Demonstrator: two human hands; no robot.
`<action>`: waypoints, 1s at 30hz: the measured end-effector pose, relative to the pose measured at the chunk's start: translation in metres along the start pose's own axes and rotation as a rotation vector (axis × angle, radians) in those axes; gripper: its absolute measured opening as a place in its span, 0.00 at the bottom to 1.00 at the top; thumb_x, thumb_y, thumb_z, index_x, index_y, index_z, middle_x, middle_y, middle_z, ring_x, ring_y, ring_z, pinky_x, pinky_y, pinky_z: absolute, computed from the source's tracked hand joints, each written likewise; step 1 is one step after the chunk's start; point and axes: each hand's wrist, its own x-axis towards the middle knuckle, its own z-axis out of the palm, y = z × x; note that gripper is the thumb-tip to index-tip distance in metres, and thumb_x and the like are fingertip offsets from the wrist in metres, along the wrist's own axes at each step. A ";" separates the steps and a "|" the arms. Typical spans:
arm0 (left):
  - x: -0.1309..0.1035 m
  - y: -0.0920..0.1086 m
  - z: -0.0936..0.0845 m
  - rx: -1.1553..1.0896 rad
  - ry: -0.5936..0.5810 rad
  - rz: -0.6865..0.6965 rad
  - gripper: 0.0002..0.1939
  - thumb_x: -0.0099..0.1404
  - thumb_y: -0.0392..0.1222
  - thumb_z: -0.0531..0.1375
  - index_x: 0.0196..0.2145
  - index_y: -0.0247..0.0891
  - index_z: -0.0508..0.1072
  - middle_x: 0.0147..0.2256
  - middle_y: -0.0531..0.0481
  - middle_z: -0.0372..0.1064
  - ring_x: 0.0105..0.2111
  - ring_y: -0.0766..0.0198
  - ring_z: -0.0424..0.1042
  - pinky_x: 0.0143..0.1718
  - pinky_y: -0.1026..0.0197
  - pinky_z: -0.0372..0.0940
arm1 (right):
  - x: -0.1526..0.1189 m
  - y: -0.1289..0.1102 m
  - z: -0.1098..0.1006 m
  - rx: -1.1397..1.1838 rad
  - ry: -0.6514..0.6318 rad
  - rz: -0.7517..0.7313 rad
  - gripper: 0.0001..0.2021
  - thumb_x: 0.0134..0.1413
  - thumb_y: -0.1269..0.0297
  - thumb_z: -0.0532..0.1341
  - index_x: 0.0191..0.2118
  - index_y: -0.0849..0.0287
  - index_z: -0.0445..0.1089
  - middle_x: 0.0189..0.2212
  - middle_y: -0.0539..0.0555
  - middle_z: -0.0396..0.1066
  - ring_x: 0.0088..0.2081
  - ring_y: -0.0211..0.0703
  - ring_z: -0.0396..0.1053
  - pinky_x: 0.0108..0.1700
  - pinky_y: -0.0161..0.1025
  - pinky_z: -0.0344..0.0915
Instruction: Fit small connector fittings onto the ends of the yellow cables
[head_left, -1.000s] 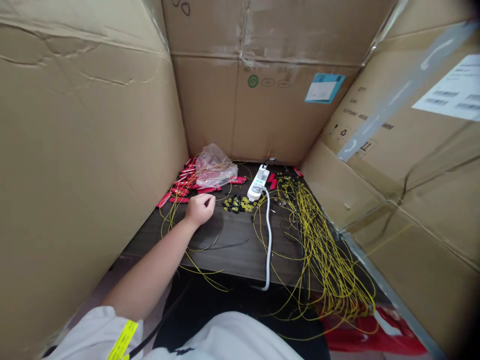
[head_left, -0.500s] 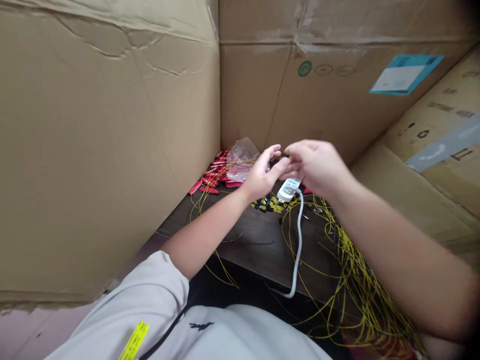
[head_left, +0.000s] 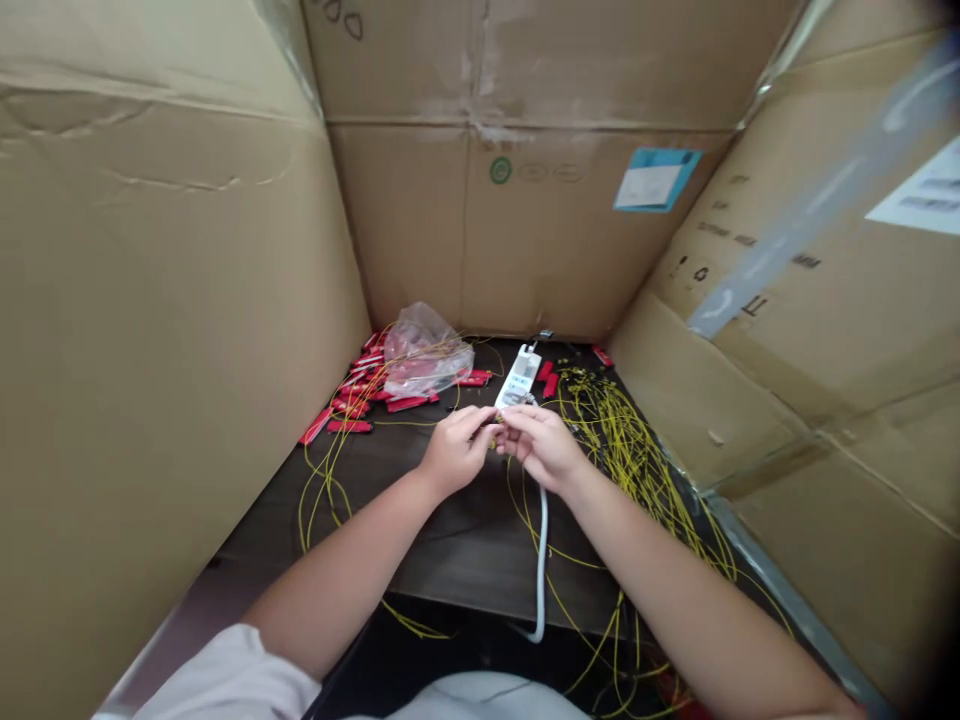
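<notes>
My left hand (head_left: 459,450) and my right hand (head_left: 541,445) meet over the dark table (head_left: 480,560). The fingertips of both are pinched together, just in front of a white power strip (head_left: 520,372). What lies between them is small and mostly covered by the fingers. A thin yellow cable (head_left: 405,423) runs from the left up to my left hand; whether it is held or passes behind cannot be told. The strip's thick white cord (head_left: 541,560) comes down below my right hand.
Red-and-black pieces (head_left: 351,405) and a clear plastic bag (head_left: 427,350) lie at the back left. A tangle of yellow cables (head_left: 637,440) covers the right side. Tall cardboard walls stand on the left (head_left: 172,330), back (head_left: 405,220) and right (head_left: 825,370).
The view has swung right and the walls appear shifted left. My hands have come lower, towards my body, and their fingertips are now together; before, my left fingers were more spread.
</notes>
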 end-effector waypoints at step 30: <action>0.001 -0.006 0.009 -0.579 0.065 -0.812 0.11 0.59 0.44 0.59 0.31 0.31 0.73 0.18 0.54 0.66 0.13 0.74 0.58 0.15 0.69 0.53 | 0.011 0.033 -0.031 -1.145 0.255 -0.704 0.13 0.58 0.59 0.54 0.31 0.61 0.71 0.26 0.56 0.72 0.30 0.42 0.70 0.36 0.38 0.65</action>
